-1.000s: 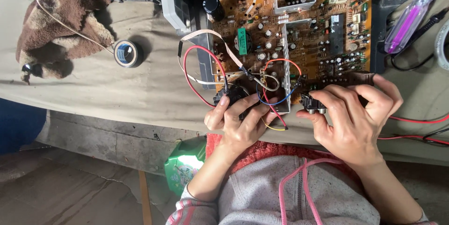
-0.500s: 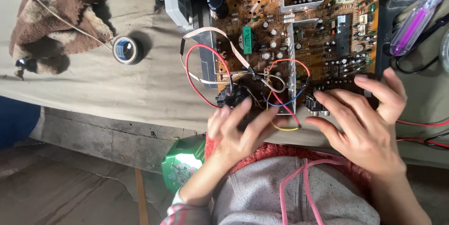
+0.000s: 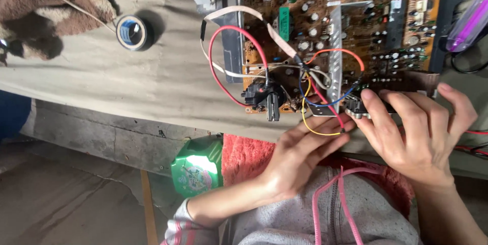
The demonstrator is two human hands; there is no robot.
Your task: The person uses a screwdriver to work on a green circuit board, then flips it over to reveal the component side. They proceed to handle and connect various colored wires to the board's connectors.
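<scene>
Soft, even daylight fills the scene. The left hand (image 3: 292,161) is motion-blurred, while the circuit board (image 3: 351,31) stays sharp. A tape roll (image 3: 132,32) casts a small shadow.

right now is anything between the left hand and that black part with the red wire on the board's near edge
Nothing solid: the left hand lies just below the black part, apart from it. Only the yellow wire loops near its fingertips, off to the right.
</scene>
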